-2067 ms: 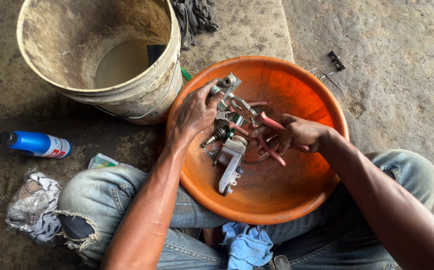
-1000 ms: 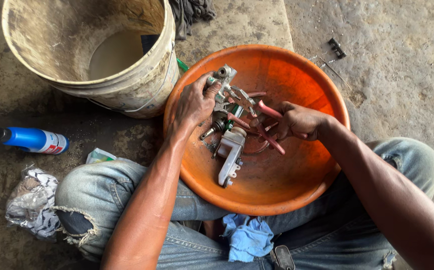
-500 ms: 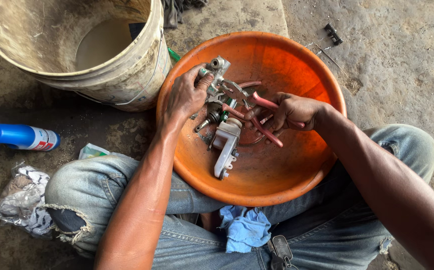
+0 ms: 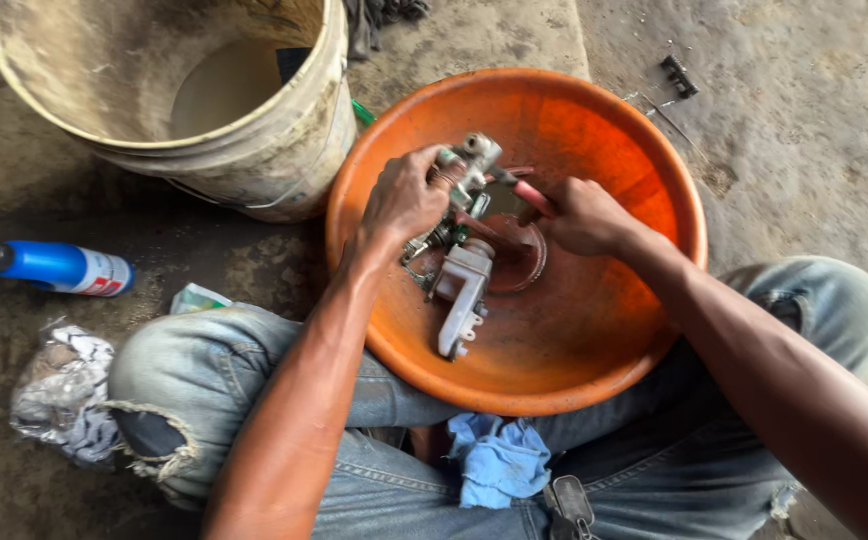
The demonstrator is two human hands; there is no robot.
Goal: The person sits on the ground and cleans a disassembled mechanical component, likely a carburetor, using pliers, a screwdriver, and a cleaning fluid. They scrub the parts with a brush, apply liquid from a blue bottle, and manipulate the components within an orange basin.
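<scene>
Orange plastic basin (image 4: 644, 330), now fuller in view than a moment ago: the left hand (image 4: 404, 200) has lifted the grey metal part (image 4: 469, 160) higher, fingers closed around it, while the right hand (image 4: 579, 215) grips a red-handled tool (image 4: 529, 195) just beside it, above the basin's middle.

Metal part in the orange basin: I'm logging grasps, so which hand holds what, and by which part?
The left hand grips the grey metal part at its upper end. The right hand holds a red-handled tool by its handle, over the orange basin.
</scene>
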